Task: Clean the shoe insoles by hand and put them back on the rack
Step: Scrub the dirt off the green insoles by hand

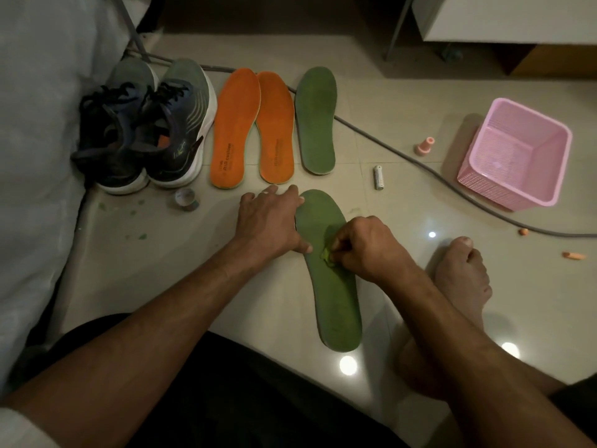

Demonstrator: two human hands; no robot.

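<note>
We're down on the floor (181, 286), and nearest us lies the green insole (332, 286), flat on the tile by our bare foot (462, 273). Our right hand (365, 247) has its fingers pinched narrow on a small yellow-green scrap (325, 255) at the insole's middle; whether that is a wipe or a bit of grime, we can't tell. Our left hand (269, 221) is spread wide, pressing the insole's left edge.

The risk, we judge: only one edge is pinned, so a hard rub could slide or buckle the foam, or tear its surface.

Further out, a tape roll (186, 199) and a battery (378, 177) lie loose near the toe end, and an elbow swing might knock them. Beyond, two orange insoles (252, 127) and a second green one (316, 121) wait beside the sneakers (145, 130). A cable (420, 163) runs across the floor towards the pink basket (517, 153), an easy snag when we get up. No rack is in sight.
</note>
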